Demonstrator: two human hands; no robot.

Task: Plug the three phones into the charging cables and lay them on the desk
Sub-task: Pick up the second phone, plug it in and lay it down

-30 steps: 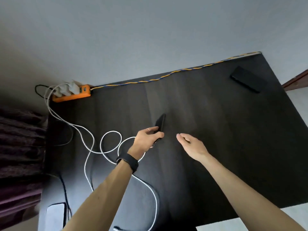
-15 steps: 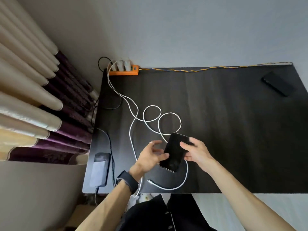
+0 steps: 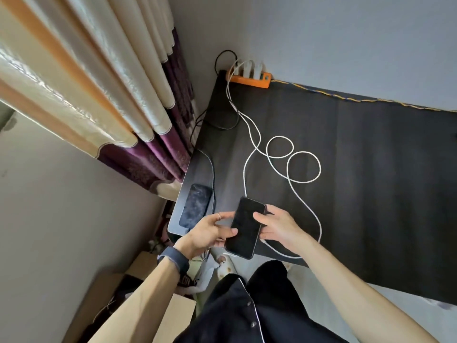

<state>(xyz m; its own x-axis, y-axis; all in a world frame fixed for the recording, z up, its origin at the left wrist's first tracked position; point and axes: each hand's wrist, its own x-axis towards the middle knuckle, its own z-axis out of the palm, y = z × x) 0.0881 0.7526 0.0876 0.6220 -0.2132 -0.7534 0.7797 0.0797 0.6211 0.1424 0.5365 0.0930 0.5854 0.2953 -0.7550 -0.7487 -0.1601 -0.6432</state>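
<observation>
A black phone (image 3: 244, 227) with a dark screen hangs over the desk's near left corner, held between both hands. My left hand (image 3: 210, 232) grips its left edge with thumb and fingers. My right hand (image 3: 277, 229) holds its right side, thumb on the screen. White charging cables (image 3: 293, 167) run in loops from an orange power strip (image 3: 249, 79) to the near edge, passing under my right hand. A second phone (image 3: 195, 205) lies face up at the desk's left edge with a dark cable beside it.
The dark desk (image 3: 371, 181) stands against a grey wall, with a yellow-blue cord (image 3: 346, 98) along its back edge. Curtains (image 3: 111, 95) hang left of the desk. Cardboard boxes (image 3: 138, 288) and clutter sit on the floor below the corner.
The view has swung left and down. The phone went from my left hand alone to both hands and came nearer the desk's near edge. The third phone at far right has left the view.
</observation>
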